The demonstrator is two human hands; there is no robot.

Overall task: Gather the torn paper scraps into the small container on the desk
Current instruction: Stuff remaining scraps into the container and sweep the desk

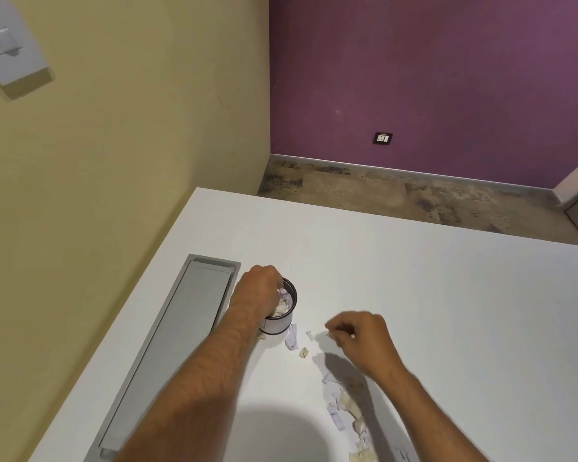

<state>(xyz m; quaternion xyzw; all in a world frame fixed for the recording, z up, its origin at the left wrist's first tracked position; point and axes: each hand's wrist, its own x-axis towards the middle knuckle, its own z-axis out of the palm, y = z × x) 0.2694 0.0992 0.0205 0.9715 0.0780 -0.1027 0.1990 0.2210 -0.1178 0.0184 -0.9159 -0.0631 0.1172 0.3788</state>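
White desk (414, 278) against yellow and purple walls. Left hand (259, 288) over small container (281, 315) near the grey cover strip (167, 345), fingers curled into its scrap-filled mouth; grip hidden. Right hand (361, 338) just beside, fingertips pinched on a tiny scrap (328, 334). Loose scraps (344, 408) trailing toward the near edge.
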